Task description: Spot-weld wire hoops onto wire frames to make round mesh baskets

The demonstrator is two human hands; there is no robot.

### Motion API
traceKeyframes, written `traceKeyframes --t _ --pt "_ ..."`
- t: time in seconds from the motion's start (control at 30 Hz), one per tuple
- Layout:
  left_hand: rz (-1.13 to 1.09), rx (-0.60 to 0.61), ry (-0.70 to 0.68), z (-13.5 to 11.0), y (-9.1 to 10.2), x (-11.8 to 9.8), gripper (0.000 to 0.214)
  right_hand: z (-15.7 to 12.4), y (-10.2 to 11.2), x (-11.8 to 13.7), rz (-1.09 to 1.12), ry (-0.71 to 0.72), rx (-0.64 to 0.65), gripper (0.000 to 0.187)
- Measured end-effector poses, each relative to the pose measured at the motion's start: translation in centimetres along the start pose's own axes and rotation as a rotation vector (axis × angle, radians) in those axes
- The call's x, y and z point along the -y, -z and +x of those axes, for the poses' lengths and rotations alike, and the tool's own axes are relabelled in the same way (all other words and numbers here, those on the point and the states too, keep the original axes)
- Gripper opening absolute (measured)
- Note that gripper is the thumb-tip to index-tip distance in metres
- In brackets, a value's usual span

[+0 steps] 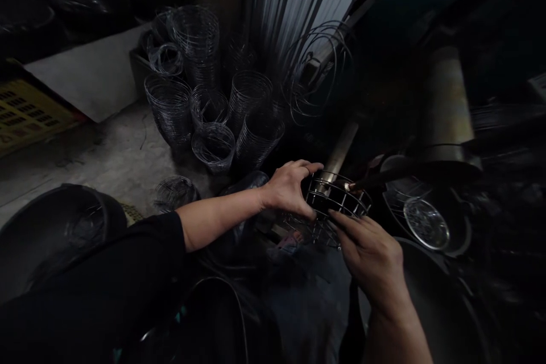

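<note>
A round wire basket (341,196) of thin metal rings and short cross wires is held between my hands. My left hand (292,187) curls round its left side, fingers at the far rim and thumb at the near side. Against the near right side my right hand (371,250) presses with its fingers fairly straight and close together. A metal bar (339,153) reaches down to the basket from behind. From the right, a dark rod with a bright copper-coloured tip (350,186) meets the upper rings. The basket's lower part is dim and partly hidden by my fingers.
Several stacks of wire rings (213,145) stand on the floor ahead. Wire hoops (319,68) hang round a machine arm. A dark basin (55,239) is at left; a bowl with wire rings (426,222) is at right. A yellow crate (29,114) lies far left.
</note>
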State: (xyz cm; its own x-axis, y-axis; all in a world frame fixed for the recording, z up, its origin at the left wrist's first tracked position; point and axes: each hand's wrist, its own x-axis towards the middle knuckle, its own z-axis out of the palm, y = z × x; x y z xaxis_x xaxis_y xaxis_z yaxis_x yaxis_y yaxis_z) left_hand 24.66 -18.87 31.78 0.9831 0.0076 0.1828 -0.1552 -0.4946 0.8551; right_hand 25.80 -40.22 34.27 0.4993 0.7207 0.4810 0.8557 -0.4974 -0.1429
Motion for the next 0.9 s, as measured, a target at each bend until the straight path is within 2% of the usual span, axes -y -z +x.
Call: traceKeyframes --t 0.17,0.33,0.47,0.57,0.73,0.8,0.9 --pt "-0.003 -0.004 0.034 0.9 0.0 0.1 0.102 0.7 0.1 -0.8 0.044 -0.074 0.025 0.024" --pt "-0.002 0.021 0.047 1.1 0.0 0.2 0.104 0.8 0.0 -0.8 0.099 -0.117 -0.013 0.024" --pt "0.004 0.018 0.048 1.7 0.0 0.2 0.104 1.1 -0.3 -1.3 0.075 -0.153 0.002 0.025" --pt "-0.012 0.000 0.073 2.7 -0.1 0.4 0.104 1.8 -0.6 -2.1 0.038 -0.188 -0.022 0.029" --pt "-0.030 -0.011 0.083 3.6 -0.3 0.7 0.100 2.0 -0.9 -2.4 0.124 -0.298 -0.064 0.028" --pt "-0.026 -0.001 0.088 3.8 -0.1 0.6 0.100 1.4 -0.9 -1.8 0.161 -0.406 -0.161 0.028" --pt "0.006 0.002 0.104 4.4 0.1 0.4 0.100 0.3 -0.7 -0.8 0.223 -0.633 -0.404 0.034"
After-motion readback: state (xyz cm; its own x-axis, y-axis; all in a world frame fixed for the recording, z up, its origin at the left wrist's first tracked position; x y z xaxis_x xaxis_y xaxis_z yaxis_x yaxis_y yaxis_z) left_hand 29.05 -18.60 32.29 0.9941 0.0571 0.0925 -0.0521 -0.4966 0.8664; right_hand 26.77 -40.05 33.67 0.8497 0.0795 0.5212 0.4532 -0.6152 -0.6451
